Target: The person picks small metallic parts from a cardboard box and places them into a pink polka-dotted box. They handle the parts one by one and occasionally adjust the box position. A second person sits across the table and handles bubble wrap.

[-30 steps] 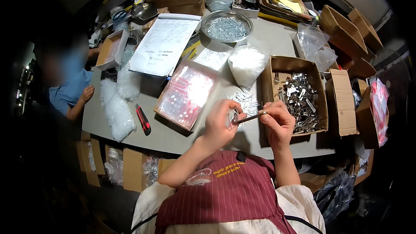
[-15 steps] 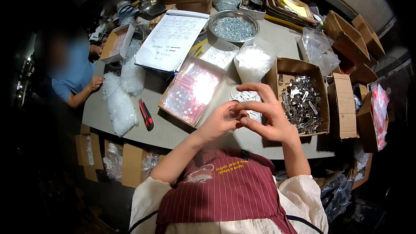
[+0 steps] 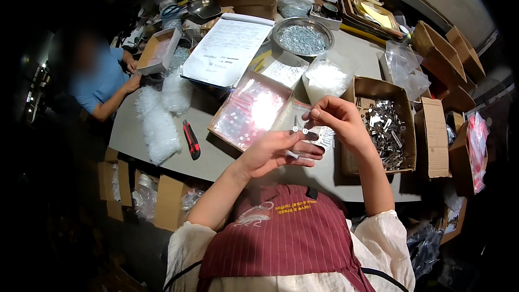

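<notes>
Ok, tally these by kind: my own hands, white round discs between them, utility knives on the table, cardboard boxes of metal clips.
Hands: 2 (left hand, right hand)
White round discs: 2
Utility knife: 1
Cardboard box of metal clips: 1
Total: 6

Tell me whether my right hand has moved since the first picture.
Yes. Against the cardboard box of metal pieces, your right hand has shifted left and farther from your body in the view.

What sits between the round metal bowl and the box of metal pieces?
A clear bag of white material lies between the bowl and box in the head view.
</notes>
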The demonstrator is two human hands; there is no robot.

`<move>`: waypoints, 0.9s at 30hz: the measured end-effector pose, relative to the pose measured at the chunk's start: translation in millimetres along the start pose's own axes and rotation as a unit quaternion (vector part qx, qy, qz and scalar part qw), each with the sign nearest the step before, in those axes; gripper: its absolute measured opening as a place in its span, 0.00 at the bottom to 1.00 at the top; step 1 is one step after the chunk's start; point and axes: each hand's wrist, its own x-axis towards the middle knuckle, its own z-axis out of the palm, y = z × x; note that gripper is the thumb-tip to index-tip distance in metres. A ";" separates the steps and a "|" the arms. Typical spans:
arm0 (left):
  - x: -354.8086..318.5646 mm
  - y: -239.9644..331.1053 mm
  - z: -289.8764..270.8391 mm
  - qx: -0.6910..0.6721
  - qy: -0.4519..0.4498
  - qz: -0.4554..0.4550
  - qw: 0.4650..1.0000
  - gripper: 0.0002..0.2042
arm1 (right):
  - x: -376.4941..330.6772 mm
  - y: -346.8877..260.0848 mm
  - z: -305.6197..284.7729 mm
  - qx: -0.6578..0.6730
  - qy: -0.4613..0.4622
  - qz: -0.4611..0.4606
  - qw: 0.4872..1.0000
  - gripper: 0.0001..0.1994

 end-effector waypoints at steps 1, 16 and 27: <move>-3.8 3.0 1.7 0.023 0.042 -0.010 0.999 0.21 | -0.3 -0.2 2.3 -0.002 -0.010 -0.015 1.000 0.07; -10.2 -10.0 -16.4 0.492 0.282 0.395 0.723 0.04 | -9.8 3.2 45.1 -0.306 -0.013 -0.187 0.933 0.13; -77.1 -42.5 -36.1 0.512 0.331 0.415 0.676 0.02 | -0.5 23.0 94.5 -0.356 -0.157 -0.136 0.911 0.05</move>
